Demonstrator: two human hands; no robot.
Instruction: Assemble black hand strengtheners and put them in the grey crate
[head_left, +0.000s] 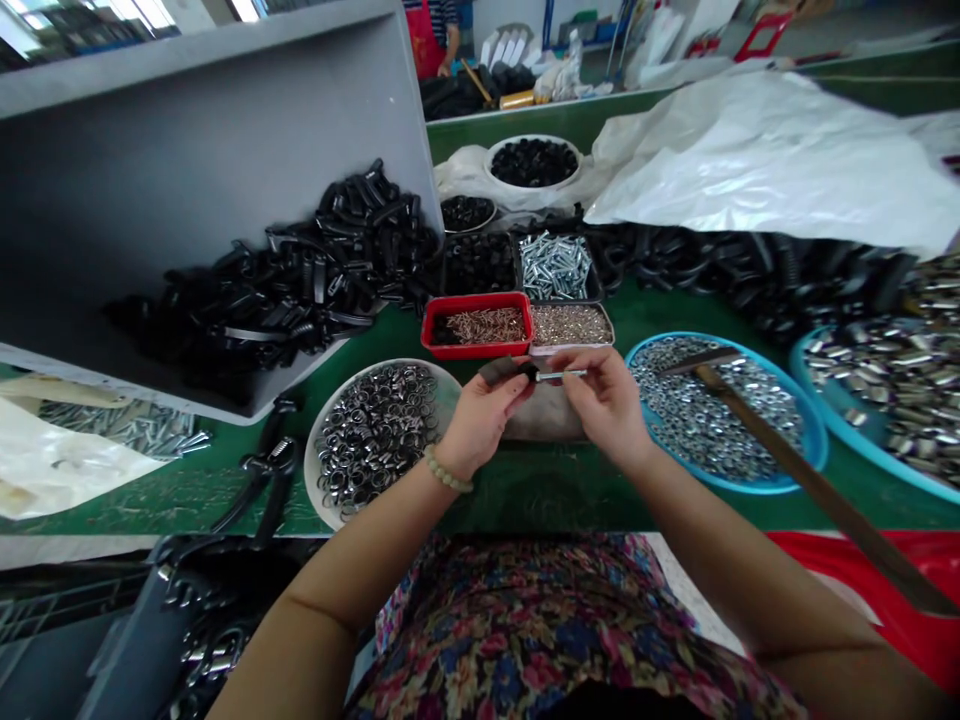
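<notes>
My left hand [484, 415] is closed on a small black plastic part [529, 371], with a dark wrap around its index finger. In my right hand [604, 395], thumb and fingers pinch a silver bolt [559, 375] lying level, its left end at the black part. Whether the bolt sits inside that part I cannot tell. Just behind both hands are a red tray [427, 335] of copper-coloured small screws and a white tray [611, 340] of tiny metal pieces. Beneath the hands lies a greyish-brown block or pad [547, 418].
A white bowl [311, 470] of metal rings stands left, near a large tipped grey bin [225, 120] of black handles. On the right, a hammer [795, 470] rests across a blue basin [821, 455] of small nuts. Behind are a tray of bolts [555, 265] and plastic sheeting [772, 150].
</notes>
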